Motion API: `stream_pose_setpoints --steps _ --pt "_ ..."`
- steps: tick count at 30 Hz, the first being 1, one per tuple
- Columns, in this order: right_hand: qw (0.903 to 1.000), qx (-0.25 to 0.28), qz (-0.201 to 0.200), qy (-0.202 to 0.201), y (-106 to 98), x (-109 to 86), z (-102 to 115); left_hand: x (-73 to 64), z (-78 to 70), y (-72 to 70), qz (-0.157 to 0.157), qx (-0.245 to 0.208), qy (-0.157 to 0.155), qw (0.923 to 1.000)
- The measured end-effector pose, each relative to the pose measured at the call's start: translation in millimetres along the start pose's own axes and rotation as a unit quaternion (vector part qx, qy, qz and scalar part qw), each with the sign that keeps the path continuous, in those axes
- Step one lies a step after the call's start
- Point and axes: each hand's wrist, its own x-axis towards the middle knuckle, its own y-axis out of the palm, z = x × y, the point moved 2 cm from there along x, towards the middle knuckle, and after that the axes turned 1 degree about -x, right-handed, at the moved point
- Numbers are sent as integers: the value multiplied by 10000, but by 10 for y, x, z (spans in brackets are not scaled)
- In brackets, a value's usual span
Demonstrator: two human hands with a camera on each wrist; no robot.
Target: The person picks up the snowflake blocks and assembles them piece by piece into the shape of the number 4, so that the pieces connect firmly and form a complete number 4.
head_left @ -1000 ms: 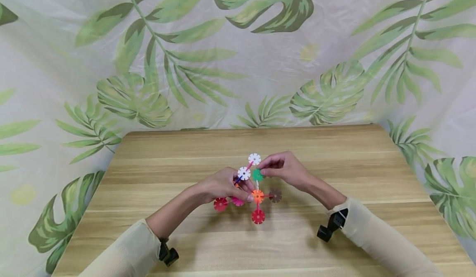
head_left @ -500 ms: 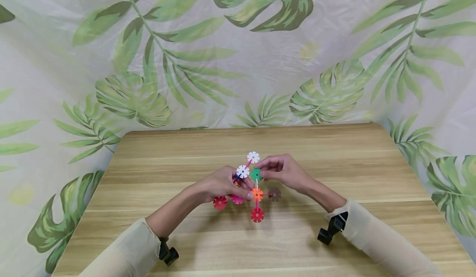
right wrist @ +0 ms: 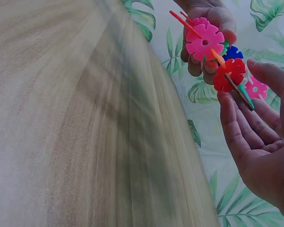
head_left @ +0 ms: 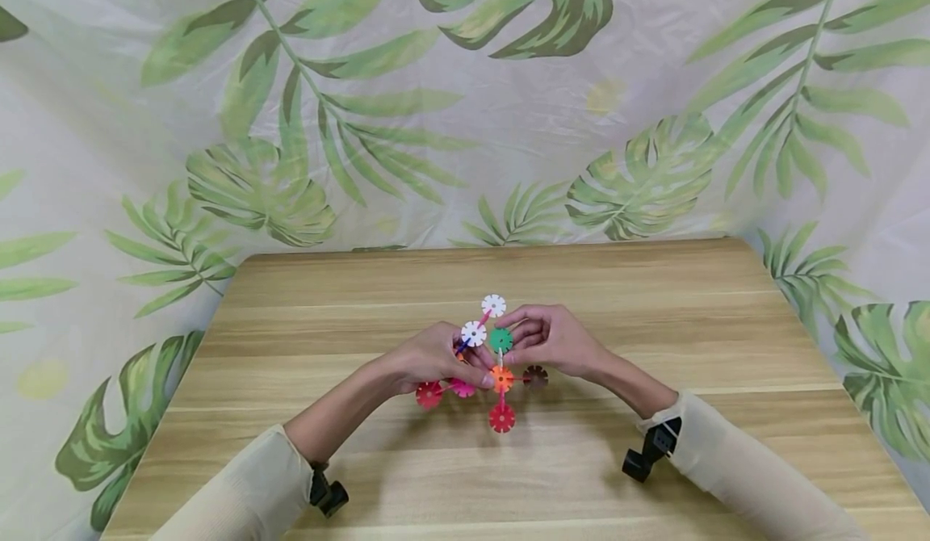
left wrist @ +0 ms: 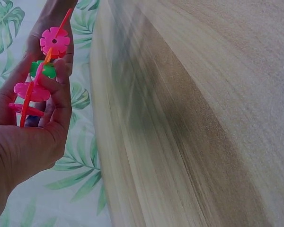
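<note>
My left hand [head_left: 439, 355] grips a joined cluster of notched plastic snowflake discs, its thumb by an orange disc [head_left: 500, 379]. From that disc branch a red disc [head_left: 502, 419], a brown disc [head_left: 536, 375] and, above, a green disc [head_left: 501, 339]. Two white discs [head_left: 474, 333] stand at the upper left; red [head_left: 429, 394] and magenta [head_left: 462, 387] discs show below the left hand. My right hand [head_left: 559, 339] is beside the green disc, thumb and fingers apart. In the right wrist view its fingers [right wrist: 244, 127] are spread next to the cluster. Other discs are partly hidden by the left hand.
A wooden table [head_left: 349, 460] lies under both hands, with the cluster held above it. Behind it hangs a leaf-patterned cloth [head_left: 407, 145]. Small black cameras [head_left: 329, 496] sit at both wrists.
My right hand has let go of the green disc: its thumb has moved down and away from it. The green disc stays attached to the cluster. The left hand keeps its hold.
</note>
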Motion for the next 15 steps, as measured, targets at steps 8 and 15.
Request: stream_pose_setpoints --steps 8,15 --pt "9997 234 -40 60 24 -26 -18 1 -24 11 19 68 12 10000" --pt "9992 354 -174 51 49 -43 -32 0 -42 20 36 -5 -25 10000"
